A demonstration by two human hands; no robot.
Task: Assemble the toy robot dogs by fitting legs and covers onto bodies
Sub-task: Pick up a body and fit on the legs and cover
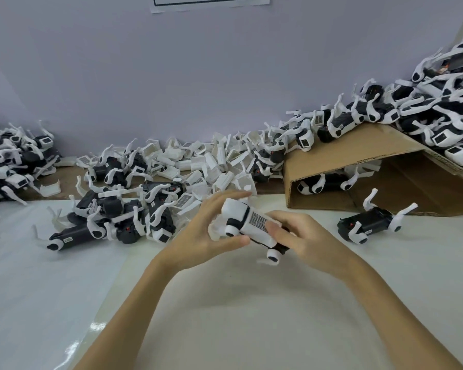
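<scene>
Both hands hold one toy robot dog point(247, 225) above the middle of the table. It has a black body, a white cover with a grille panel on top, and white legs with black joints. My left hand point(203, 231) cradles its left end, fingers stretched behind it and thumb under the front. My right hand point(302, 236) grips the right end, with the thumb pressing on the white cover. One leg point(271, 256) hangs below the hands.
A heap of black bodies with legs point(112, 217) lies left of the hands. Loose white covers point(206, 164) are piled behind. One dog without a cover point(369, 222) lies at right, by a tilted cardboard box point(364, 153) topped with finished dogs point(439, 108).
</scene>
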